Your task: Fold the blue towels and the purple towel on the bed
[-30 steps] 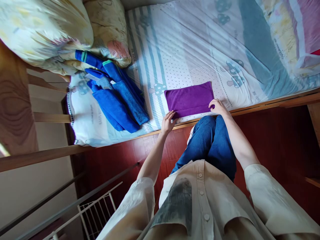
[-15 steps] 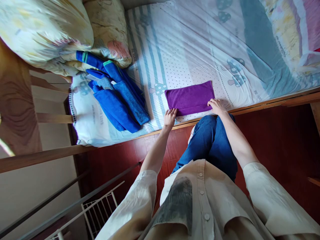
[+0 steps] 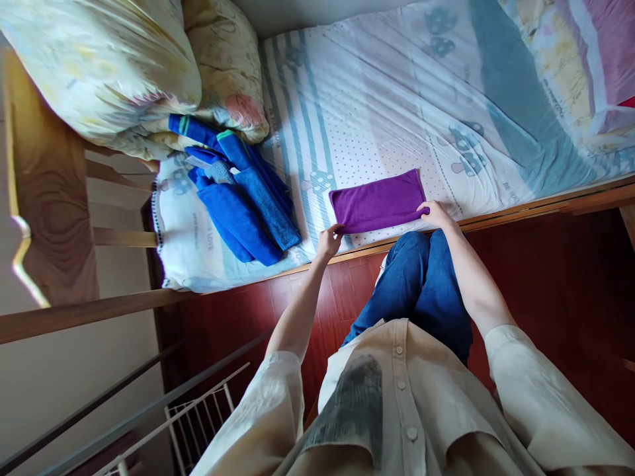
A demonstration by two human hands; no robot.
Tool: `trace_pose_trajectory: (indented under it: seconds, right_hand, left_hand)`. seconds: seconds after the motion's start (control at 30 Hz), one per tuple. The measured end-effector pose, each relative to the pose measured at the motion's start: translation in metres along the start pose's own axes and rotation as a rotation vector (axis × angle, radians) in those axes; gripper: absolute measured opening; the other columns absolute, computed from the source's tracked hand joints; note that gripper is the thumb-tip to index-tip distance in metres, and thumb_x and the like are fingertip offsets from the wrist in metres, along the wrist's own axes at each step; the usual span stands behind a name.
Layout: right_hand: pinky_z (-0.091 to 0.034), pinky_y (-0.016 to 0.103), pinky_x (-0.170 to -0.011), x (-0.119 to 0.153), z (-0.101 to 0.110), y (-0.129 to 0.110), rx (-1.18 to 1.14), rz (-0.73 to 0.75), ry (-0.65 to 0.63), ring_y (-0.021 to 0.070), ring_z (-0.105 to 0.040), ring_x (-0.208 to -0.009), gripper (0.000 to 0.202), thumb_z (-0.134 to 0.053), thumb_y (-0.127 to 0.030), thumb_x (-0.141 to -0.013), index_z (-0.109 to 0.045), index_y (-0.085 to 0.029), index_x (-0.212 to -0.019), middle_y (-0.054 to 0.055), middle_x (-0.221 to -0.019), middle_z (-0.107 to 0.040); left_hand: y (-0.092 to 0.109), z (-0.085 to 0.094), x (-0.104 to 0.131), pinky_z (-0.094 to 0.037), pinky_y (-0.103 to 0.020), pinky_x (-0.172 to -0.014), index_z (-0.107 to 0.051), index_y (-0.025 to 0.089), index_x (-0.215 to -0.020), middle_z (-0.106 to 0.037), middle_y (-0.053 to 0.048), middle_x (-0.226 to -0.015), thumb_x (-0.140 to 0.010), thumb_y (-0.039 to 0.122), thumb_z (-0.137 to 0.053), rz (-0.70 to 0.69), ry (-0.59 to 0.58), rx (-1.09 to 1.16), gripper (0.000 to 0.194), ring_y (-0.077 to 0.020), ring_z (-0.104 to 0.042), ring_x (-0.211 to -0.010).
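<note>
A purple towel (image 3: 380, 200), folded into a long rectangle, lies near the front edge of the bed (image 3: 391, 112). My left hand (image 3: 329, 242) pinches its near left corner between thumb and fingers. At the near right corner, my right hand (image 3: 435, 213) is closed on the towel's edge. The near edge looks slightly raised at both corners. To the left of my left hand lies a loose heap of blue towels (image 3: 243, 218), some folded or rolled.
Bulky floral bedding (image 3: 114, 59) is piled at the bed's left end, by a wooden headboard (image 3: 54, 198). More bedding (image 3: 605, 79) lies at the far right. A wooden rail (image 3: 546, 206) edges the bed. A white wire rack (image 3: 201, 416) stands at lower left.
Both hands have gone from resting on the purple towel's near edge to pinching its near corners. My left hand has moved slightly left and down. The view has shifted a little.
</note>
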State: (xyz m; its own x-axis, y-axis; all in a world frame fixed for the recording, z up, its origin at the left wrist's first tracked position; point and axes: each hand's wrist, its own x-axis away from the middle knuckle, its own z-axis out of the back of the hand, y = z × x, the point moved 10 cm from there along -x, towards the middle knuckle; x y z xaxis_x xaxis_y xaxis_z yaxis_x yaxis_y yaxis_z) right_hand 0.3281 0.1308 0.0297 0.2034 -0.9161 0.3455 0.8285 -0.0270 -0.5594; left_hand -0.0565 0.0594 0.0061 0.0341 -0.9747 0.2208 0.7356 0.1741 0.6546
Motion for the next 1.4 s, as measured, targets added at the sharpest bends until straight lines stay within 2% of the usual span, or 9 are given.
trace_pose_trajectory:
  seconds: [0.17, 0.3, 0.43, 0.57, 0.7, 0.9, 1.07, 1.23, 1.4]
  right_hand:
    - [-0.054, 0.038, -0.111, -0.004, -0.007, 0.008, 0.018, -0.029, -0.02, 0.0289, -0.071, -0.122, 0.049, -0.071, -0.001, -0.069, -0.082, -0.02, -0.114, 0.006, -0.121, -0.08]
    - [-0.055, 0.045, -0.109, -0.007, -0.006, 0.01, 0.018, -0.022, 0.024, 0.0312, -0.072, -0.118, 0.037, -0.074, -0.012, -0.076, -0.081, -0.02, -0.112, 0.009, -0.119, -0.08]
    - [-0.057, 0.047, -0.106, -0.01, -0.005, 0.013, -0.018, -0.008, 0.061, 0.029, -0.073, -0.111, 0.031, -0.072, -0.022, -0.086, -0.078, -0.021, -0.116, 0.009, -0.113, -0.08]
    - [-0.056, 0.045, -0.106, -0.01, -0.006, 0.018, 0.003, -0.043, 0.07, 0.0282, -0.072, -0.112, 0.033, -0.07, -0.029, -0.093, -0.074, -0.019, -0.124, 0.011, -0.114, -0.079]
    - [-0.055, 0.045, -0.108, -0.01, -0.01, 0.017, 0.04, -0.05, 0.036, 0.03, -0.071, -0.117, 0.033, -0.068, -0.03, -0.096, -0.072, -0.019, -0.127, 0.014, -0.12, -0.077]
    - [-0.057, 0.043, -0.104, -0.014, -0.011, 0.026, 0.041, -0.112, 0.047, 0.0294, -0.072, -0.112, 0.028, -0.065, -0.034, -0.098, -0.072, -0.019, -0.121, 0.013, -0.115, -0.077]
    - [-0.056, 0.042, -0.103, -0.016, -0.013, 0.03, 0.026, -0.108, 0.057, 0.0289, -0.071, -0.112, 0.027, -0.064, -0.035, -0.098, -0.072, -0.02, -0.118, 0.012, -0.116, -0.077]
    - [-0.056, 0.042, -0.104, -0.018, -0.015, 0.035, 0.033, -0.123, 0.059, 0.0295, -0.071, -0.114, 0.028, -0.065, -0.034, -0.098, -0.072, -0.018, -0.119, 0.014, -0.118, -0.076]
    - [-0.055, 0.045, -0.107, -0.019, -0.015, 0.038, 0.033, -0.105, 0.066, 0.0289, -0.07, -0.115, 0.032, -0.065, -0.035, -0.097, -0.071, -0.019, -0.123, 0.013, -0.117, -0.076]
  left_hand:
    - [-0.013, 0.0, -0.003, -0.063, -0.034, -0.088, -0.074, 0.018, -0.106, -0.078, -0.006, -0.094, -0.081, 0.024, -0.064, 0.102, 0.105, 0.203, 0.027, -0.0221, -0.073, -0.096]
    - [-0.016, -0.006, 0.0, -0.061, -0.032, -0.083, -0.071, 0.016, -0.104, -0.076, -0.007, -0.091, -0.081, 0.031, -0.064, 0.13, 0.11, 0.293, 0.028, -0.0213, -0.072, -0.092]
    - [-0.02, -0.006, 0.003, -0.059, -0.029, -0.08, -0.066, 0.018, -0.098, -0.075, -0.007, -0.092, -0.083, 0.032, -0.06, 0.164, 0.12, 0.336, 0.022, -0.02, -0.071, -0.09]
    - [-0.028, 0.007, 0.006, -0.056, -0.028, -0.074, -0.062, 0.02, -0.09, -0.071, -0.006, -0.082, -0.087, 0.036, -0.06, 0.196, 0.185, 0.249, 0.017, -0.0204, -0.07, -0.084]
    - [-0.032, 0.014, 0.012, -0.054, -0.031, -0.077, -0.06, 0.021, -0.083, -0.07, -0.007, -0.079, -0.088, 0.035, -0.062, 0.235, 0.204, 0.126, 0.015, -0.0229, -0.068, -0.083]
    - [-0.033, 0.012, 0.013, -0.052, -0.033, -0.081, -0.06, 0.021, -0.082, -0.07, -0.007, -0.08, -0.091, 0.03, -0.06, 0.292, 0.199, 0.098, 0.013, -0.0243, -0.068, -0.085]
    - [-0.035, 0.008, 0.013, -0.052, -0.035, -0.083, -0.057, 0.022, -0.076, -0.069, -0.008, -0.08, -0.094, 0.029, -0.058, 0.319, 0.185, 0.084, 0.019, -0.0263, -0.068, -0.087]
    - [-0.039, 0.006, 0.014, -0.052, -0.035, -0.08, -0.054, 0.023, -0.073, -0.067, -0.007, -0.074, -0.092, 0.033, -0.057, 0.303, 0.209, 0.086, 0.021, -0.0267, -0.067, -0.085]
    - [-0.041, 0.003, 0.012, -0.055, -0.036, -0.082, -0.057, 0.023, -0.079, -0.068, -0.007, -0.077, -0.091, 0.036, -0.057, 0.278, 0.208, 0.089, 0.018, -0.026, -0.068, -0.085]
